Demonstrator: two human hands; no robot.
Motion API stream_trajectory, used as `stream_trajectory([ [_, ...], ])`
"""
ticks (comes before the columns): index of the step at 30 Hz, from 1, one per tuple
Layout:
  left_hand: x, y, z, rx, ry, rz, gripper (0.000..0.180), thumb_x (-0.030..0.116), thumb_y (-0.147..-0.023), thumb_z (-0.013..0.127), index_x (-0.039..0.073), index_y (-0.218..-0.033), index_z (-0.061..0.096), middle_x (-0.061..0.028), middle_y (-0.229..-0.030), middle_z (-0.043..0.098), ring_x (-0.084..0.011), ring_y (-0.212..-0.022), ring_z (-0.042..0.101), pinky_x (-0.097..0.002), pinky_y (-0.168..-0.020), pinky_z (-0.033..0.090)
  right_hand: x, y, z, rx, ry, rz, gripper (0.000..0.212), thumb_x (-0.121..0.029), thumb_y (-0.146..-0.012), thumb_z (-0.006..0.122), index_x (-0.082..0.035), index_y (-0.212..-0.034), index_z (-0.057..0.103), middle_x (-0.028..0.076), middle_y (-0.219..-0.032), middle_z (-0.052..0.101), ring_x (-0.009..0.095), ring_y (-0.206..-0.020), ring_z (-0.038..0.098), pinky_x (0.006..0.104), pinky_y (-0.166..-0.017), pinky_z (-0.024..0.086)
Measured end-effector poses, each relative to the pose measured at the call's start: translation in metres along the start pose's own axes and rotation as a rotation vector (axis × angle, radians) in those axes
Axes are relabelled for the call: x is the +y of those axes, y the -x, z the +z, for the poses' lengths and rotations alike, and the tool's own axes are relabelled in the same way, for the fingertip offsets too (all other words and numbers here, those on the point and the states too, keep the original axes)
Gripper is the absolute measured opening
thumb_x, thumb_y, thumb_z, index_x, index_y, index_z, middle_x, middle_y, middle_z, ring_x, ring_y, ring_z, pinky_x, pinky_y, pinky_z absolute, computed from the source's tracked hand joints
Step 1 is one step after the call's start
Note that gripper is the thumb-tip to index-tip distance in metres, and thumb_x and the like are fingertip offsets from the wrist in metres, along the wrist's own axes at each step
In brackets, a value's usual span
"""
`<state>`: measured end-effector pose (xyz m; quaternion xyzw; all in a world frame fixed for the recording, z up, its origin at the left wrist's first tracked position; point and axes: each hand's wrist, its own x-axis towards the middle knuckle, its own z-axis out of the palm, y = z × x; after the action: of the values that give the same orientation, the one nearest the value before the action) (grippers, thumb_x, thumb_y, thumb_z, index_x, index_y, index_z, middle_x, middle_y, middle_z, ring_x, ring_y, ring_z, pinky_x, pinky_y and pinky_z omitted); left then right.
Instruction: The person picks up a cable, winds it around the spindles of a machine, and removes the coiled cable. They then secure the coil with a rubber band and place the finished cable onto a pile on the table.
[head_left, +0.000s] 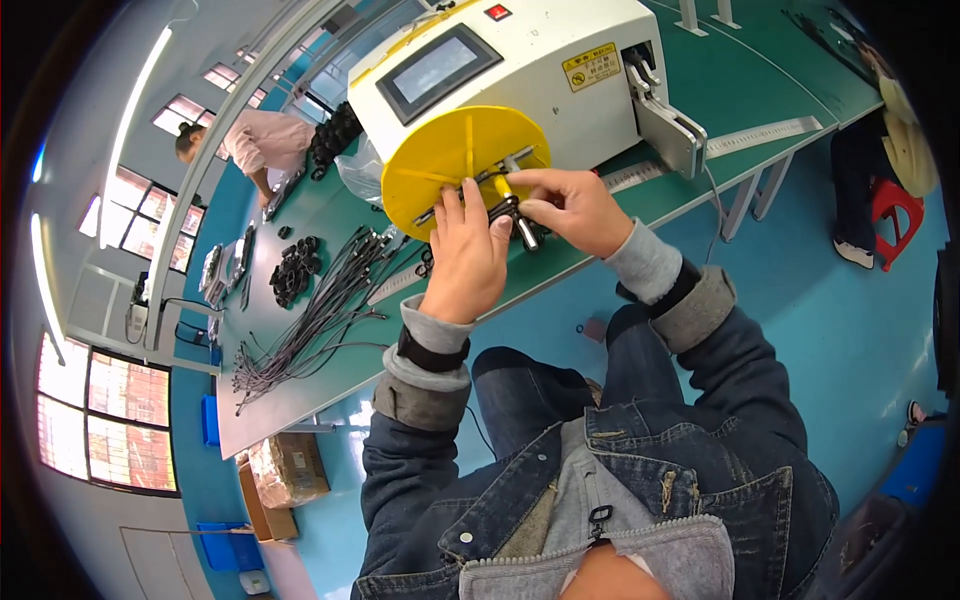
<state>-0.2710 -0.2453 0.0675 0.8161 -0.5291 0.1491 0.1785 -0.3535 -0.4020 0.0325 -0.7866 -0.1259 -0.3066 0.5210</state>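
A white winding machine with a yellow disc on its front stands on the green table before me. Metal posts stick out from the disc, and a dark cable is looped around them. My left hand lies against the disc's lower part and the cable, its fingers stretched out. On the other side my right hand pinches the dark cable between thumb and forefinger, beside a yellow-banded post. A shiny rod end points toward me below the fingers. Part of the cable is hidden by my hands.
To the left lie a bundle of loose cables and a pile of black coiled cables. A steel ruler runs along the table. One person works at the far left; another sits by a red stool.
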Motion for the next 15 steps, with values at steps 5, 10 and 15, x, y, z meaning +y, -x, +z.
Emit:
stream_trajectory([
  [5, 0.002, 0.002, 0.0, -0.011, 0.024, -0.035, 0.054, 0.022, -0.089, 0.045, -0.013, -0.126, 0.026, -0.0354, -0.122, 0.032, -0.048, -0.111, 0.034, -0.0478, -0.093, 0.032, 0.031, 0.004, 0.027, 0.375, 0.203, 0.01, 0.049, 0.007, -0.074, 0.046, 0.004, -0.122, 0.042, 0.017, -0.106, 0.052, 0.021, -0.09, 0.054, 0.0272, -0.073, 0.046],
  [10, 0.005, 0.001, 0.0, 0.067, 0.087, -0.017, 0.049, 0.02, -0.087, 0.047, -0.011, -0.121, 0.032, -0.0324, -0.11, 0.042, -0.0445, -0.095, 0.045, -0.0454, -0.083, 0.038, 0.033, -0.003, 0.044, 0.386, 0.197, 0.026, 0.058, 0.01, -0.073, 0.041, 0.005, -0.129, 0.029, 0.019, -0.112, 0.048, 0.024, -0.098, 0.051, 0.0287, -0.083, 0.043],
  [15, 0.007, -0.006, -0.014, -0.053, 0.115, 0.001, 0.031, 0.02, -0.085, 0.05, -0.005, -0.102, 0.045, -0.0255, -0.091, 0.05, -0.0408, -0.076, 0.05, -0.0464, -0.07, 0.041, 0.034, 0.01, 0.07, 0.459, -0.208, -0.007, 0.057, 0.004, -0.073, 0.046, 0.006, -0.127, 0.028, 0.023, -0.109, 0.049, 0.034, -0.096, 0.053, 0.0354, -0.082, 0.044],
])
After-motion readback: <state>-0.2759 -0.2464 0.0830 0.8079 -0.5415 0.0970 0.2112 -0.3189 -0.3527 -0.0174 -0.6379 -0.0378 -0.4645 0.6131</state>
